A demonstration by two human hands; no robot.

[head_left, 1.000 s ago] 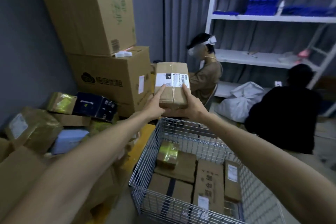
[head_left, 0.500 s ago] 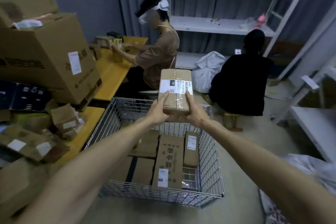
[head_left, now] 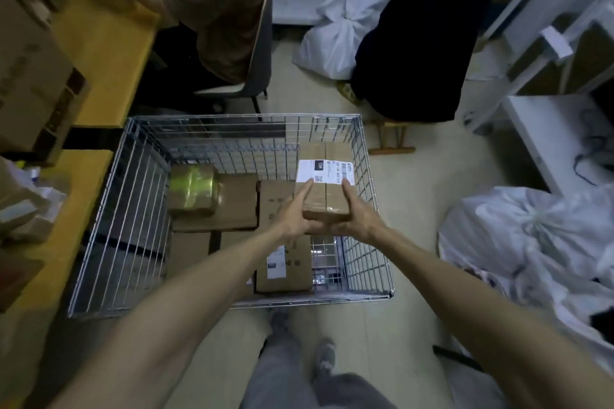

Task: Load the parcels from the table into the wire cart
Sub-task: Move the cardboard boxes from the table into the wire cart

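Observation:
I hold a brown taped parcel (head_left: pixel 327 189) with a white shipping label between both hands, over the right side of the wire cart (head_left: pixel 365 156). My left hand (head_left: pixel 294 214) grips its left side with the thumb on top, and my right hand (head_left: pixel 357 214) grips its right side. Inside the cart lie several flat cardboard parcels (head_left: pixel 282 266) and a parcel wrapped in yellow tape (head_left: pixel 192 189) at the left. The yellow table (head_left: pixel 99 43) with more parcels (head_left: pixel 30 206) runs along the left.
A seated person in a brown top (head_left: pixel 219 7) sits beyond the cart at the table. Another person in black (head_left: pixel 415 46) crouches at the back right. White sacks (head_left: pixel 339 26) (head_left: pixel 531 242) lie on the floor. A white shelf unit (head_left: pixel 548 129) stands to the right.
The view has tilted down over the cart. Both hands have lowered the labelled parcel from above the far rim into the cart's right side.

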